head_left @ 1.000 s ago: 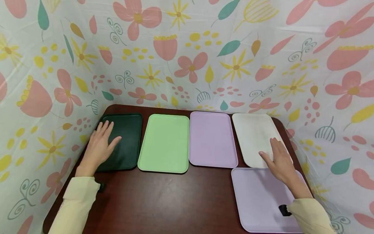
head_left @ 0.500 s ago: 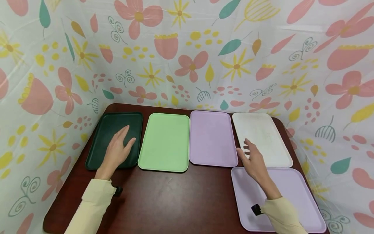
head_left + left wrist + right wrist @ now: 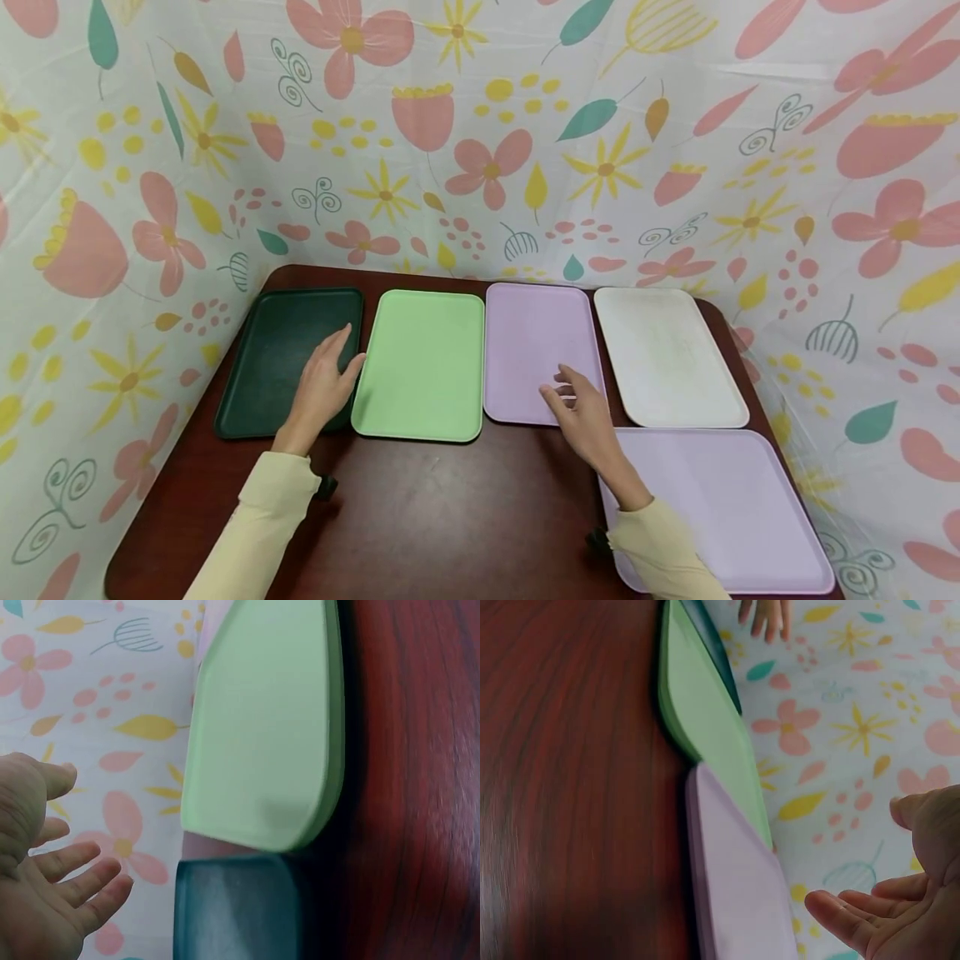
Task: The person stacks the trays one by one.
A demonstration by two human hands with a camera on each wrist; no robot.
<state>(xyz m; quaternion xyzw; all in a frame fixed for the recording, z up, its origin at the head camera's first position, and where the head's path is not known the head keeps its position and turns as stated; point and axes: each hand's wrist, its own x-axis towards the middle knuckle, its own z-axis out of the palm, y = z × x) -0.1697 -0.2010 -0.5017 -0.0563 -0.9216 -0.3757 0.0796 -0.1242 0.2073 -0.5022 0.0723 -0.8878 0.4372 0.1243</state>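
Observation:
In the head view my left hand (image 3: pixel 324 385) is over the right part of the dark green tray (image 3: pixel 281 354), its thumb reaching toward the light green tray (image 3: pixel 423 358). Its fingers look relaxed and hold nothing. My right hand (image 3: pixel 583 417) overlaps the lower right corner of the upright lilac tray (image 3: pixel 536 342), fingers loosely bent with nothing between them. Both wrist views show the palms raised above tray level: the left palm (image 3: pixel 45 900) beside the dark green and light green trays, the right palm (image 3: pixel 900 915) beside the lilac one.
A white tray (image 3: pixel 675 358) is at the far right of the row. Below it a second lilac tray (image 3: pixel 720 508) lies sideways, partly covered by the right sleeve (image 3: pixel 660 542). The dark wooden table (image 3: pixel 450 525) meets a flower-printed cloth (image 3: pixel 487 125) behind and on both sides.
Both hands have moved inward. The left went right across the dark green tray. The right swept left from the white tray to the upright lilac tray. The trays have stayed in place.

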